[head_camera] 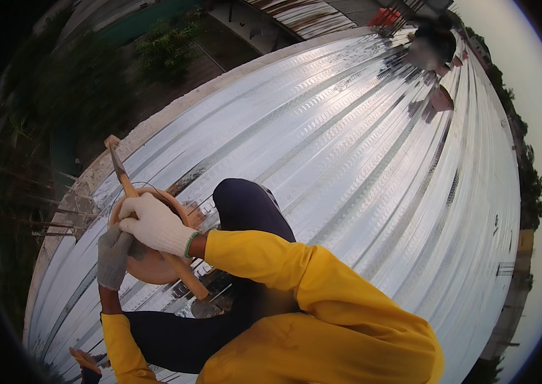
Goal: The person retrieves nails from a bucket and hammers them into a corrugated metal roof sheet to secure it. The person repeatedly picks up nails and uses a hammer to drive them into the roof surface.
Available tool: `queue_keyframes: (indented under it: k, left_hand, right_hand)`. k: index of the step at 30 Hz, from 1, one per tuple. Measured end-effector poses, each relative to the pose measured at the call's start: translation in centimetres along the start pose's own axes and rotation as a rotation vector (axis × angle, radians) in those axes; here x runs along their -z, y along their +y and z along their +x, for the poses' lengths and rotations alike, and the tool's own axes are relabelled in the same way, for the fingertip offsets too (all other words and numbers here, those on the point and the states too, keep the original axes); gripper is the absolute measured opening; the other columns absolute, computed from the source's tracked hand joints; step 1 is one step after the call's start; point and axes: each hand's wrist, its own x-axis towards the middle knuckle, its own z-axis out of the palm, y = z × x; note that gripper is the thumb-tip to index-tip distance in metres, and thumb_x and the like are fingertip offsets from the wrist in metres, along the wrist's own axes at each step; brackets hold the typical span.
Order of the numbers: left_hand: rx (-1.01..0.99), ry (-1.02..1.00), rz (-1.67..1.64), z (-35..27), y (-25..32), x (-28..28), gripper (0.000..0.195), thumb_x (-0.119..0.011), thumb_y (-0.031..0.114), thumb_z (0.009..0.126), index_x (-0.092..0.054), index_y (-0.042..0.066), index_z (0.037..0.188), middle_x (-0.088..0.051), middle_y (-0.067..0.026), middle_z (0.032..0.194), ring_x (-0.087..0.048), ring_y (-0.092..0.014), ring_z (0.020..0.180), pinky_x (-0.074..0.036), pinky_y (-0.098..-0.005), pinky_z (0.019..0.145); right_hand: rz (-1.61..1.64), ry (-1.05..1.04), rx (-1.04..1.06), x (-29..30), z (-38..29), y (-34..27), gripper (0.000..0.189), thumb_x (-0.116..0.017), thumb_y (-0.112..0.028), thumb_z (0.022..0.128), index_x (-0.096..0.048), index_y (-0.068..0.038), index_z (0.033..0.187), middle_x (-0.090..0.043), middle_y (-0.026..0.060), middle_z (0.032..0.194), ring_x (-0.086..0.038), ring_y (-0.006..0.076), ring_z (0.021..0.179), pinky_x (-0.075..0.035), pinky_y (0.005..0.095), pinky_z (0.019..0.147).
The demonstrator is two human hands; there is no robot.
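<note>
My right hand [158,223], in a white knit glove with a green cuff edge, lies closed over the wooden handle [187,277] of a tool. The tool's tapered metal part [117,162] points away from me toward the roof's edge. Close against the right fingertips is my left hand [111,259], in a grey glove with bent fingers. Whether it grips anything is hidden. Both hands are above an orange-brown bucket [154,270] with a thin wire handle. Hands and tool cover much of its inside.
Ribbed metal decking [328,144] stretches ahead. A rough concrete edge [175,105] borders it on the left, with rebar [54,211] jutting out and a drop beyond. Another bucket [442,99] stands farther off, near a crouching person [431,45]. My bent knee [247,204] is beside the near bucket.
</note>
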Motion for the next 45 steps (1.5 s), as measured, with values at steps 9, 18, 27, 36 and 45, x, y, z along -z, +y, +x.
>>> queue_keyframes:
  k: [9,18,27,36,45]
  left_hand:
    - [-0.125,0.114,-0.145,0.1,0.3,-1.3,0.033,-0.072,0.015,0.111,-0.069,-0.002,0.139,-0.079,-0.009,0.112,-0.078,-0.014,0.096,-0.066,-0.0322,0.081]
    - [-0.162,0.19,-0.036,-0.8,2.1,-2.0,0.04,-0.068,0.009,0.111,-0.068,-0.001,0.15,-0.075,-0.007,0.127,-0.072,-0.011,0.108,-0.062,-0.0275,0.091]
    - [-0.111,0.126,-0.149,0.1,-0.5,-0.2,0.034,-0.067,0.008,0.112,-0.073,-0.001,0.144,-0.077,-0.0046,0.126,-0.07,-0.009,0.103,-0.058,-0.0254,0.087]
    - [-0.066,0.117,-0.216,-0.2,0.2,-1.5,0.029,-0.073,0.014,0.112,-0.075,0.0,0.137,-0.078,-0.0003,0.116,-0.068,-0.006,0.096,-0.054,-0.023,0.081]
    - [-0.135,0.307,-0.345,-0.7,0.2,1.3,0.018,-0.063,0.015,0.119,-0.072,0.005,0.131,-0.064,0.0053,0.095,-0.049,0.0,0.071,-0.038,-0.019,0.06]
  right_hand:
    - [-0.109,-0.032,0.046,-0.5,-0.6,-0.1,0.015,-0.077,-0.016,0.102,-0.076,-0.007,0.114,-0.068,0.0219,0.115,-0.073,0.0397,0.107,-0.059,0.0465,0.1]
    - [-0.122,0.022,0.02,-0.3,-1.2,-1.0,0.014,-0.077,-0.017,0.102,-0.074,-0.006,0.111,-0.065,0.025,0.121,-0.072,0.0423,0.11,-0.058,0.0492,0.102]
    - [-0.124,0.072,0.113,0.1,-0.4,-0.3,0.019,-0.077,-0.019,0.101,-0.076,-0.002,0.111,-0.067,0.0295,0.119,-0.071,0.0471,0.116,-0.056,0.0513,0.106]
    - [-0.028,0.079,0.076,-0.2,-1.5,-1.3,0.019,-0.075,-0.018,0.101,-0.077,-0.002,0.112,-0.067,0.0286,0.116,-0.071,0.0452,0.115,-0.056,0.0507,0.106]
    - [0.614,0.217,-0.018,3.6,0.3,-4.9,0.048,-0.071,-0.014,0.106,-0.062,-0.003,0.151,-0.065,0.0092,0.101,-0.069,0.0246,0.071,-0.061,0.0381,0.063]
